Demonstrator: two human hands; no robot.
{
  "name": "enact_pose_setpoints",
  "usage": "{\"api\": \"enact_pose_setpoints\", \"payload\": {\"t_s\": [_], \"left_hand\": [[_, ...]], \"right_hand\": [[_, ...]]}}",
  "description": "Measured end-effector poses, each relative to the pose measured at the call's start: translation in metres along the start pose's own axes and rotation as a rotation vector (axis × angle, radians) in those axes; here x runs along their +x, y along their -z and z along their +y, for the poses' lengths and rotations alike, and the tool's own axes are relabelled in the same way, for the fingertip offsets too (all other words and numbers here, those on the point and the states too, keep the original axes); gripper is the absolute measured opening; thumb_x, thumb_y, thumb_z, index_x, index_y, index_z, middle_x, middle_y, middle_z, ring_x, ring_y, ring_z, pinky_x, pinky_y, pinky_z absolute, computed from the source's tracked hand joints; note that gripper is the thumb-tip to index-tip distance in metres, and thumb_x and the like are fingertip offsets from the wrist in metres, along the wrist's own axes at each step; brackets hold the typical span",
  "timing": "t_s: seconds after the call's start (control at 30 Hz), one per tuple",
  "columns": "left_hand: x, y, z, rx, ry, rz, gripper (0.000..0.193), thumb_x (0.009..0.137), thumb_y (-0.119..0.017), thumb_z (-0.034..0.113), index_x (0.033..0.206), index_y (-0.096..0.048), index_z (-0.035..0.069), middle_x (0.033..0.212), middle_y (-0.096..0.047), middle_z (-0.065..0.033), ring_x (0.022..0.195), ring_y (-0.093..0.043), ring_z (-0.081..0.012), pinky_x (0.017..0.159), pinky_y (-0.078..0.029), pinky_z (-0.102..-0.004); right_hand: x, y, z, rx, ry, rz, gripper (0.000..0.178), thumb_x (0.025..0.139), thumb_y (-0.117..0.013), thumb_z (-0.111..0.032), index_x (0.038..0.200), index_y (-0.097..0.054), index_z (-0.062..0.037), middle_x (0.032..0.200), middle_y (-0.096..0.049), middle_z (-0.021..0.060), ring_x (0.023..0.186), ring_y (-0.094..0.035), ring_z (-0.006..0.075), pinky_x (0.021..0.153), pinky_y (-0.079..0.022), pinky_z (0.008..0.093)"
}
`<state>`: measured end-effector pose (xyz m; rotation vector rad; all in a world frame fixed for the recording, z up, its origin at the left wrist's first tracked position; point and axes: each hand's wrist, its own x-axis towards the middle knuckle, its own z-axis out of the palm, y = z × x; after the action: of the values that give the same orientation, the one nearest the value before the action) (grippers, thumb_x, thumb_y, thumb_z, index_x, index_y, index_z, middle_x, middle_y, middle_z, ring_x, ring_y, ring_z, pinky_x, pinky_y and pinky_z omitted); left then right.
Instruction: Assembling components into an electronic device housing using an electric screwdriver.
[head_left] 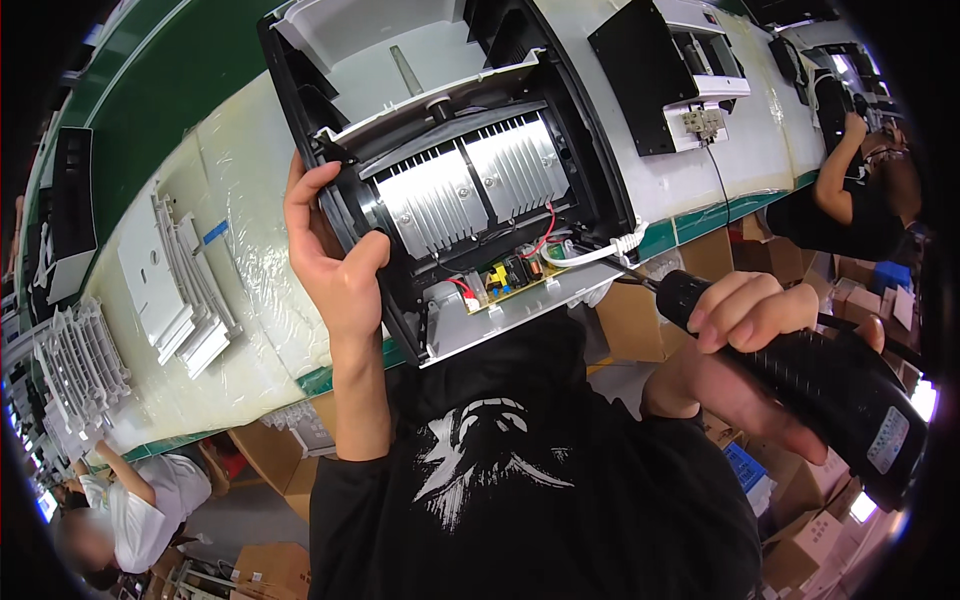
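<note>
In front of me an opened appliance housing (598, 140), black outside with white parts within, lies tilted on the table. My left hand (335, 285) grips its left side wall, fingers outside and thumb over the edge. Two finned silver metal blocks (432, 205) sit in its middle. Nearer to me is a small circuit board (512, 274) with red wires, beside a coiled white cable (600, 252) at the right corner. My right hand (755, 325) is wrapped round a black electric screwdriver (810, 395). The bit points left at that corner; whether it touches a screw is too small to tell.
Stacked white panels (180, 285) and a row of white frames (85, 365) lie on the left. Another black-and-white unit (660, 85) stands at the back right, its cord hanging over the edge. Cardboard boxes (635, 320) are below. Co-workers sit at both sides.
</note>
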<state>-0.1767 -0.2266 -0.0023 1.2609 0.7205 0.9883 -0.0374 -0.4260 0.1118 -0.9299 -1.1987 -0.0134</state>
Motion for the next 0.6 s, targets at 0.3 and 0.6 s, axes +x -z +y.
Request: {"api": "enact_pose_setpoints", "payload": {"t_s": [0.3, 0.6], "left_hand": [[-0.001, 0.0, 0.0, 0.038, 0.019, 0.016, 0.06, 0.054, -0.048, -0.005, 0.114, -0.051, -0.001, 0.144, -0.032, -0.0215, 0.127, -0.041, -0.0278, 0.107, -0.028, -0.0333], [-0.001, 0.0, -0.001, 0.024, -0.008, 0.016, 0.059, 0.055, -0.047, -0.006, 0.114, -0.051, -0.001, 0.143, -0.034, -0.0201, 0.126, -0.042, -0.0265, 0.106, -0.029, -0.0328]], "right_hand": [[-0.006, 0.002, 0.006, -0.007, -0.015, -0.016, 0.089, 0.079, -0.049, -0.072, 0.142, -0.021, -0.0152, 0.076, -0.048, 0.0124, 0.049, -0.05, 0.0193, 0.042, -0.045, 0.03], [-0.008, -0.002, 0.016, 0.025, -0.04, -0.073, 0.086, 0.08, -0.051, -0.069, 0.139, -0.022, -0.0139, 0.077, -0.049, 0.0138, 0.051, -0.05, 0.0207, 0.043, -0.045, 0.0313]]}}
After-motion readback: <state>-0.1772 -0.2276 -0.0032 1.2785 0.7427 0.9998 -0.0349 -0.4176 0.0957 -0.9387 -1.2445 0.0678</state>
